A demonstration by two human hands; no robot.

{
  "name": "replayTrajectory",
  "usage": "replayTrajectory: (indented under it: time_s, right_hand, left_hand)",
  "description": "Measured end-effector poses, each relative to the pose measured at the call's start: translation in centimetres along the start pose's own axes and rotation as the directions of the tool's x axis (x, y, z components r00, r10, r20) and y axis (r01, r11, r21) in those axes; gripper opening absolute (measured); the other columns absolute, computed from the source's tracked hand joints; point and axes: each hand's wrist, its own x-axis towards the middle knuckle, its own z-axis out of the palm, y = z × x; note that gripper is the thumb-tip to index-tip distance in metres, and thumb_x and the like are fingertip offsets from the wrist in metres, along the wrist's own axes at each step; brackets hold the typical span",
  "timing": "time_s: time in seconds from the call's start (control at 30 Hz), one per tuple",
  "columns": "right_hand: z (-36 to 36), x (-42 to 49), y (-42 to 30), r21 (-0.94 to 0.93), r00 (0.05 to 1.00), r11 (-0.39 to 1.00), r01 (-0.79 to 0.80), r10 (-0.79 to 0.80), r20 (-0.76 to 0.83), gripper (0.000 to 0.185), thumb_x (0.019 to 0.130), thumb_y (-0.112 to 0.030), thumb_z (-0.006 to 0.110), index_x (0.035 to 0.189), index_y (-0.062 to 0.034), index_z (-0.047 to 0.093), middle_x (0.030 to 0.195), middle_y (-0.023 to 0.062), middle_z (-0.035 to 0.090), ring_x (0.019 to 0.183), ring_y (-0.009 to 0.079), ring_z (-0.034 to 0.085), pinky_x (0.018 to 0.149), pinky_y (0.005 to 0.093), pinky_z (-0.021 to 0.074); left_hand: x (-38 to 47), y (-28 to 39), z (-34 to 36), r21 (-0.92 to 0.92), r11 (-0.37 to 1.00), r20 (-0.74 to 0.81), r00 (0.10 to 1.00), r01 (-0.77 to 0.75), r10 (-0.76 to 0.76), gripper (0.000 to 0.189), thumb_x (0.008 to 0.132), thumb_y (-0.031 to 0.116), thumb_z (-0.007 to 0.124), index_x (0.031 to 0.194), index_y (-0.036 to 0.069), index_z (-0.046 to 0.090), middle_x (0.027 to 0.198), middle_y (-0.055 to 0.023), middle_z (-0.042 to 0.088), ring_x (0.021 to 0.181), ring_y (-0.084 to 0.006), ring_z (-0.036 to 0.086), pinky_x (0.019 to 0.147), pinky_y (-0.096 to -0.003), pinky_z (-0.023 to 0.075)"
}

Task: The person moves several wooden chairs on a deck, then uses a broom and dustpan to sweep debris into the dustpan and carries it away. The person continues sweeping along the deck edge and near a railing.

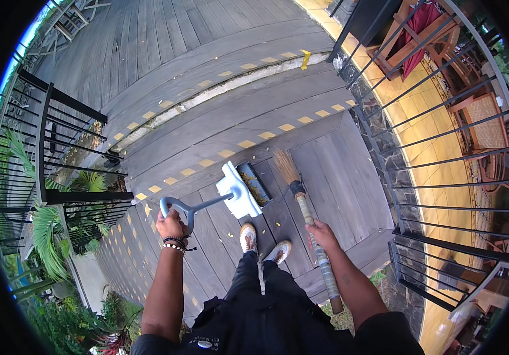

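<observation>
My left hand (172, 224) is closed around the grey loop handle of a long-handled dustpan (239, 188). The pan has a white hood, and its grey tray holds yellow leaf litter (254, 185). My right hand (322, 234) grips the taped shaft of a stick broom (310, 213). Its brown bristles (285, 166) rest on or just above the wooden deck, right of the pan; contact cannot be told. Small yellow leaves (263, 231) lie scattered on the boards around my shoes (248, 237).
Wooden steps with yellow dashed edge strips (246, 143) rise ahead. Black metal railings stand at the left (89, 198) and right (449, 162). Plants (50, 239) grow beyond the left railing; wooden chairs (480, 122) stand on yellow tiles at the right.
</observation>
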Motion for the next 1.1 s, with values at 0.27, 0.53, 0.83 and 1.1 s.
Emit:
replayTrajectory:
  time_s: [0.27, 0.53, 0.83, 1.1]
  right_hand:
    - [5.5, 9.3, -4.5, -0.457, 0.998, 0.887, -0.065, 0.066, -0.014, 0.032, 0.099, -0.022, 0.063, 0.124, -0.0033, 0.054, 0.068, 0.0094, 0.058, 0.052, 0.0182, 0.060, 0.043, 0.0361, 0.0518]
    - [2.7, -2.4, -2.8, -0.221, 0.984, 0.975, -0.033, 0.070, 0.166, 0.051, 0.098, -0.019, 0.064, 0.145, -0.0052, 0.046, 0.069, 0.0060, 0.056, 0.050, 0.0158, 0.057, 0.043, 0.0362, 0.0497]
    - [4.5, -0.2, -0.1, -0.267, 0.970, 0.948, -0.173, 0.212, 0.122, 0.048, 0.099, -0.019, 0.062, 0.143, -0.0064, 0.047, 0.070, 0.0057, 0.055, 0.052, 0.0156, 0.057, 0.045, 0.0341, 0.0496]
    - [-1.1, -10.2, 3.3, -0.026, 0.979, 0.979, -0.201, 0.201, 0.007, 0.031, 0.099, -0.017, 0.063, 0.129, -0.0104, 0.055, 0.072, 0.0045, 0.056, 0.053, 0.0146, 0.058, 0.045, 0.0331, 0.0505]
  left_hand:
    - [1.7, 0.3, 0.6, -0.129, 0.991, -0.063, 0.997, 0.043, -0.052, 0.035, 0.083, 0.005, 0.055, 0.118, 0.004, 0.062, 0.063, 0.0006, 0.050, 0.043, -0.0101, 0.046, 0.037, -0.0286, 0.0378]
    - [3.8, -0.7, -2.1, 0.054, 0.996, -0.103, 0.992, -0.065, 0.070, 0.022, 0.089, 0.008, 0.055, 0.108, 0.009, 0.065, 0.063, 0.0015, 0.051, 0.043, -0.0086, 0.046, 0.037, -0.0279, 0.0367]
    - [4.7, -0.3, -2.6, 0.215, 0.955, 0.024, 0.979, -0.203, 0.203, 0.030, 0.083, 0.007, 0.058, 0.111, 0.006, 0.067, 0.062, 0.0010, 0.053, 0.046, -0.0100, 0.051, 0.041, -0.0289, 0.0414]
    - [4.7, 0.9, -4.0, 0.097, 0.989, 0.123, 0.987, -0.113, 0.100, 0.030, 0.083, 0.006, 0.057, 0.111, 0.003, 0.068, 0.062, -0.0003, 0.055, 0.045, -0.0114, 0.051, 0.042, -0.0292, 0.0421]
